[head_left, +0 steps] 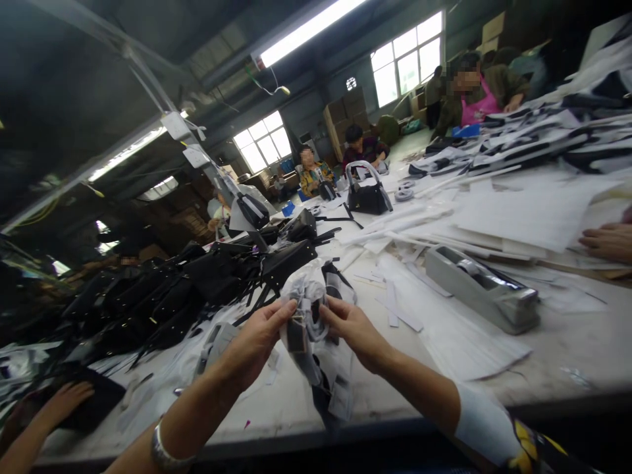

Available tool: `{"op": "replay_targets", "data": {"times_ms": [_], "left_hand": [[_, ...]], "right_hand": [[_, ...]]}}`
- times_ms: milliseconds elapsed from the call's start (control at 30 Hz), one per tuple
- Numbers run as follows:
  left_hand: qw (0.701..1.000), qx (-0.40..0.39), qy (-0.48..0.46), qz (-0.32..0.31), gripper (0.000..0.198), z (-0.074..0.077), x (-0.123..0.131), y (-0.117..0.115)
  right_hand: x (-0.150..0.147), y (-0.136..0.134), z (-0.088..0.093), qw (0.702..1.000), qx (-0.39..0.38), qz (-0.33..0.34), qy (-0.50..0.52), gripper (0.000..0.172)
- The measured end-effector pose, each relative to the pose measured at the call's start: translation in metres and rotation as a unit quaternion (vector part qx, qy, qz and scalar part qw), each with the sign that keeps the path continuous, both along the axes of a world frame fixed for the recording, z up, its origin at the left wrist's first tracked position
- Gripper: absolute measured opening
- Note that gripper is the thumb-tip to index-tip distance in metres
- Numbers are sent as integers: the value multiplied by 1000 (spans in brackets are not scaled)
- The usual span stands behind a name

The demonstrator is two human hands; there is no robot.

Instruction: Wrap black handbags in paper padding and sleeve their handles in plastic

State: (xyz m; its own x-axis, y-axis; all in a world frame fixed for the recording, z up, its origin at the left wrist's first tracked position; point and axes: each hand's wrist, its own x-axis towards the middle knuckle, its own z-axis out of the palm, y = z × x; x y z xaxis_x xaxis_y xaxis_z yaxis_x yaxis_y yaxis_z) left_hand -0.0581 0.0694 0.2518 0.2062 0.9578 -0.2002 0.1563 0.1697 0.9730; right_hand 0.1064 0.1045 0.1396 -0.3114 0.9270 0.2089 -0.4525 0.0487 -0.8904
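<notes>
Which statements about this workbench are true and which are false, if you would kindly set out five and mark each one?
1. The person's left hand and right hand both hold the white-wrapped item. True.
2. The right hand holds a tape dispenser. False: the large grey tape dispenser stands on the table, apart from that hand.
3. A silver band is on the left wrist. True.
4. The apron at upper right is green. False: the apron is pink.
5. Beyond the hands, a black bag with a light-coloured handle stands on the table. True.
</notes>
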Motion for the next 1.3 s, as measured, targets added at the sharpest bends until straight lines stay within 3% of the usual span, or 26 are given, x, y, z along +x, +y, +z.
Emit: {"op": "replay_targets", "data": {"times_ms": [67, 100, 200, 300, 400, 500, 600, 800, 1000, 1133, 1300], "left_hand": [[1000, 0, -4, 19, 38, -2, -2, -2], [1000, 0, -3, 26, 38, -2, -5, -1], [999, 19, -2, 31, 36, 2, -13, 8], [998, 56, 3, 24, 34, 8, -20, 26], [996, 79, 28, 6, 36, 14, -24, 42], [992, 98, 72, -28, 37, 18, -25, 48], [984, 108, 122, -70, 36, 18, -25, 42], [971, 131, 178, -94, 34, 24, -30, 35], [978, 124, 137, -99, 33, 25, -31, 42], [987, 95, 97, -86, 32, 10, -28, 37], [992, 104, 63, -26, 34, 3, -19, 24]], "right_hand": [[29, 16, -18, 968, 76, -92, -220, 42], [46, 23, -29, 917, 110, -151, -352, 40], [97, 41, -60, 826, 99, -211, -513, 27], [126, 47, -81, 757, 73, -203, -616, 20], [130, 46, -90, 702, 61, -166, -690, 15], [125, 45, -90, 663, 59, -139, -733, 10], [120, 44, -88, 635, 67, -131, -759, 20], [112, 43, -88, 616, 78, -123, -774, 17], [113, 40, -88, 629, 75, -132, -762, 18], [127, 42, -83, 661, 58, -157, -731, 21], [142, 39, -64, 733, 27, -184, -655, 28]]}}
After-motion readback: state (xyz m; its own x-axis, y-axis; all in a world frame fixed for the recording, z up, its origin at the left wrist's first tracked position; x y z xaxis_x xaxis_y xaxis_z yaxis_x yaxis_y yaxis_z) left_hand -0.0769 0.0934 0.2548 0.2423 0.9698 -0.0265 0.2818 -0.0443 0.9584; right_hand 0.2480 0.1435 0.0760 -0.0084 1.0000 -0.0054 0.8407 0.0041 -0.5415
